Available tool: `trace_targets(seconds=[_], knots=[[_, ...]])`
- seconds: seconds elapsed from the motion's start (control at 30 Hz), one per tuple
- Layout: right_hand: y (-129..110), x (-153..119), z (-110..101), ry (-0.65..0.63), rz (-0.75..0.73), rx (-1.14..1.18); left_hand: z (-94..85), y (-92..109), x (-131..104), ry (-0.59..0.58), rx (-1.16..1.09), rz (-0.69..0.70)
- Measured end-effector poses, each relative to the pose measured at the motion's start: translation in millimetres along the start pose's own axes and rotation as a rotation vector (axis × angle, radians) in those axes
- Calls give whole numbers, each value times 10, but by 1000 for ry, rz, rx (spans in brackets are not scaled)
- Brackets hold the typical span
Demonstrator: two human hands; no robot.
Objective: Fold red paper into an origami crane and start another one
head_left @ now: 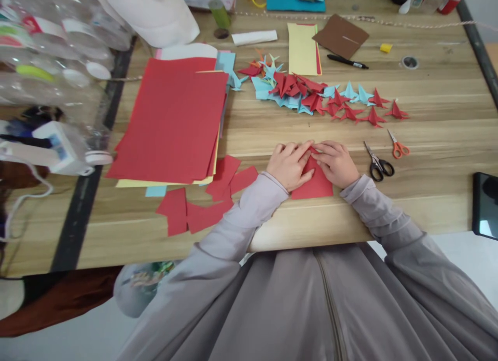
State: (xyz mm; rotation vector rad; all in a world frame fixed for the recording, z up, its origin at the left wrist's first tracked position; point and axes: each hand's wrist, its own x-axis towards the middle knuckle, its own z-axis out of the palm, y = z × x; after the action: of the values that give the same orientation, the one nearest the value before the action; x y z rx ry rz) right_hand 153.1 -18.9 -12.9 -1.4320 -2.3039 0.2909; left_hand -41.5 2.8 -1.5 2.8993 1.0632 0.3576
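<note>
A sheet of red paper point(313, 187) lies at the front of the table, its far end narrowing to a point between my hands. My left hand point(288, 165) rests on its left side, fingers stretched toward the tip and thumb apart across the sheet. On the right side, my right hand point(336, 163) lies with its fingers extended over the paper's edge near the tip. Both hands touch the paper and are open; part of the folds is hidden beneath the fingers. Right of my right hand lie black-handled scissors point(376, 164) and smaller orange-handled scissors point(397, 146).
Folded red and blue paper cranes point(307, 94) spread across the table beyond my hands. At left sit a stack of red sheets point(171, 122) and several red paper pieces point(206, 213). Farther back are yellow paper point(302, 50), brown paper point(340, 37) and a black pen point(347, 61). A phone point(486, 203) lies far right.
</note>
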Motion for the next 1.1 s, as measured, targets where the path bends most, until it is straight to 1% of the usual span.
trace_targets(seconds=[0.13,0.3,0.4,0.6,0.73,0.9,1.0,1.1], knots=[[-20,62,-32,-3,49,8,27,-3,-2,23,1,-16],[-217,185,-70,-79,84,-276,32,15,-6,22,7,-65],[-278,241,-69,-118,111,-373,18,37,-4,5,14,-73],[-192,244,-91,-96,166,-378,3,48,-5,14,7,-93],[-215,206,-109,-101,115,-352,17,45,-4,27,11,-91],[-276,247,-106,-120,113,-383,25,48,0,31,-1,-84],[-261,243,-90,-131,86,-387,22,57,-6,28,-8,-68],[-228,191,-54,-112,86,-377,25,66,-13,36,-2,-69]])
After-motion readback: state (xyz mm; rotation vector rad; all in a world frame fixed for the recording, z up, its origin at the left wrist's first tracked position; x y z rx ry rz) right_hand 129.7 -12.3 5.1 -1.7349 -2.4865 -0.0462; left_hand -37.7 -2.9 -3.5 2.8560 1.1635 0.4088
